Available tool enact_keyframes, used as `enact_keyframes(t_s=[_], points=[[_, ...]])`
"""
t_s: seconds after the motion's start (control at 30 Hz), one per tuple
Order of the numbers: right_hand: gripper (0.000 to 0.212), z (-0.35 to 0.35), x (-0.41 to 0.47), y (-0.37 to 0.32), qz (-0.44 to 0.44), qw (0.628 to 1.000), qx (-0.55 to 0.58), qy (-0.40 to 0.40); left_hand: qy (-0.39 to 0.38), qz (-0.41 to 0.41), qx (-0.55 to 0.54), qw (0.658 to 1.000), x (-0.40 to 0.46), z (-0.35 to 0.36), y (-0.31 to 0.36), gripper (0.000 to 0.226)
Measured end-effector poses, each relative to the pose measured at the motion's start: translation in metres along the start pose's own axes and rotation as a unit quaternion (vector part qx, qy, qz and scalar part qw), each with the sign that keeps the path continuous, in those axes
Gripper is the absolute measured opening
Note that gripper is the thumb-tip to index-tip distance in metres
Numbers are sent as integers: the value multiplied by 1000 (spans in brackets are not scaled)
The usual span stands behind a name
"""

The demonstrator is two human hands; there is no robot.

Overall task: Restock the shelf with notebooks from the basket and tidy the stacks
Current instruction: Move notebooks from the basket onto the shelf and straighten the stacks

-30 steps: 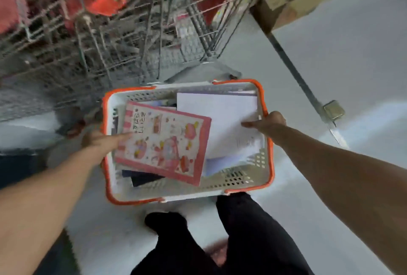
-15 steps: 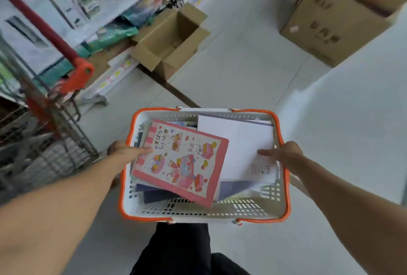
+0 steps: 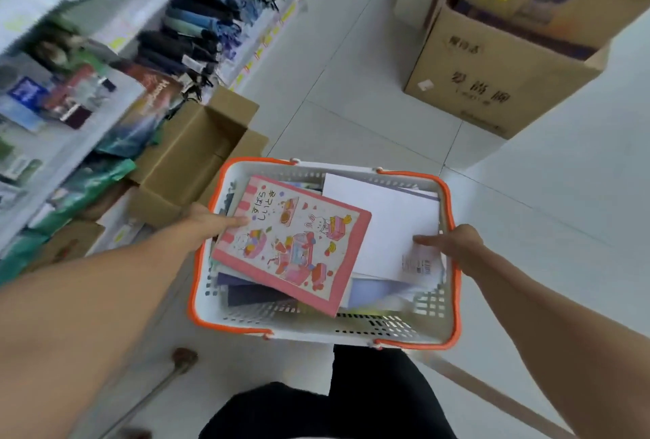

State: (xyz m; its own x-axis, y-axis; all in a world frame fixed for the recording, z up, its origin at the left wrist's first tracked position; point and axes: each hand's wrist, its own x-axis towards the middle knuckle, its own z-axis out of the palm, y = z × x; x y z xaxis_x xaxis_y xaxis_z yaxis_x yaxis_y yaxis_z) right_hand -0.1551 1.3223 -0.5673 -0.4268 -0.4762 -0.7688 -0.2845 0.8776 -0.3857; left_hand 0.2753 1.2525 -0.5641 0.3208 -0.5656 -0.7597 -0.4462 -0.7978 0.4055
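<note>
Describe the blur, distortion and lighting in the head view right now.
Head view: the shelf at left is smeared by motion blur, its goods unreadable; the pink notebook in the basket stays sharp enough to show its cartoon print; wide-angle distortion bows the floor lines and stretches both forearms at the edges; lighting is soft and even, no harsh glare.

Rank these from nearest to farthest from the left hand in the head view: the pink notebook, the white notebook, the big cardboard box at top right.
From the left hand:
1. Pink notebook, touched by its fingertips, left side of the basket.
2. White notebook, right side of the basket, under the right hand.
3. Big cardboard box, on the floor, far right.
</note>
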Motion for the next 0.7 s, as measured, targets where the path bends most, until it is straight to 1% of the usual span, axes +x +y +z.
enact_keyframes(t_s=[0.1, 0.27, 0.33, 0.43, 0.47, 0.53, 0.6, 0.7], points=[[44, -25, 68, -87, -2, 1000, -12, -14, 17, -18, -8, 1000, 41, 0, 89, 48], [45, -65, 148, -250, -31, 998, -49, -10, 43, -17, -38, 998, 104, -23, 222, 56], [48, -77, 179, -319, -46, 996, -71, 0, 39, -24, -55, 997, 132, -34, 276, 60], [52, -85, 226, -417, -62, 991, -120, 10, 38, -15, -77, 996, 182, -49, 349, 54], [51, -87, 242, -449, -67, 991, -115, 12, 41, -10, -76, 996, 201, -53, 373, 58], [46, -90, 274, -509, -78, 991, -111, 19, 66, -14, -56, 996, 236, -61, 423, 74], [45, -94, 306, -569, -89, 989, -114, 15, 71, -33, -44, 996, 268, -69, 466, 91], [48, -104, 353, -645, -95, 988, -126, 8, 67, -57, -60, 994, 316, -84, 523, 127]])
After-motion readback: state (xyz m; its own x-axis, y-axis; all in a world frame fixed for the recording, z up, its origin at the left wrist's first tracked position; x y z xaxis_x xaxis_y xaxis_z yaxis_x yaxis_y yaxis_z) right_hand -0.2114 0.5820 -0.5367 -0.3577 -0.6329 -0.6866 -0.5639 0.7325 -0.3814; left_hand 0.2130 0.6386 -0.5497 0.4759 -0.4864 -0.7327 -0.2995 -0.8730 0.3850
